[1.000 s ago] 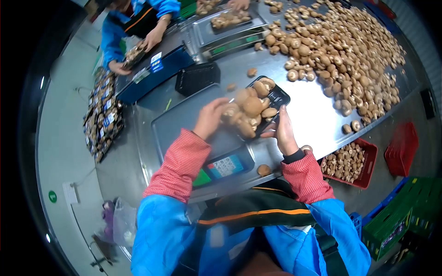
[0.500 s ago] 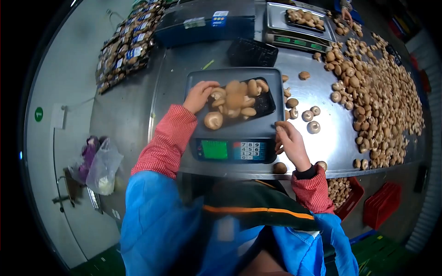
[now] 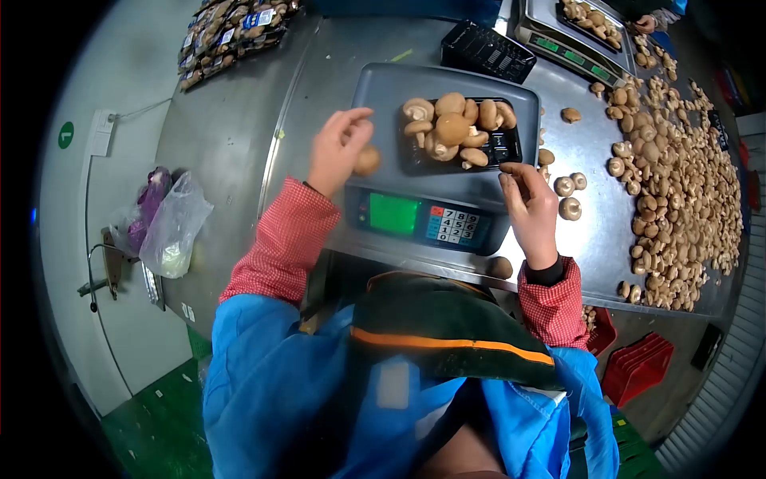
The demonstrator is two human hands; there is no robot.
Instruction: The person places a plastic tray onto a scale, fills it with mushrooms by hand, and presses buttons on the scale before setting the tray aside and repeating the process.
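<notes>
On the scale's grey platform (image 3: 383, 88) sits a black tray (image 3: 504, 148) heaped with brown mushrooms (image 3: 452, 128). My left hand (image 3: 339, 150) is over the platform's left edge, its fingers bent and apart. Beside the thumb a loose mushroom (image 3: 368, 160) shows, partly covered by the hand; no grip on it is visible. My right hand (image 3: 530, 214) is at the platform's lower right, near the tray's corner, thumb and forefinger apart with nothing visible between them. Below the platform are a lit green display (image 3: 394, 214) and a keypad (image 3: 453, 226).
A large mushroom pile (image 3: 678, 199) covers the table's right side, with loose mushrooms (image 3: 570, 208) nearer the scale. Black trays (image 3: 487, 52) lie behind. A second scale (image 3: 570, 52) stands back right, near another person's hand (image 3: 645, 24). Wrapped packs (image 3: 231, 36) are stacked back left.
My view has shifted, so the scale appears higher and farther right. My left hand has drawn away from the tray's mushrooms to the platform's left edge. The right hand stays near the platform's right side.
</notes>
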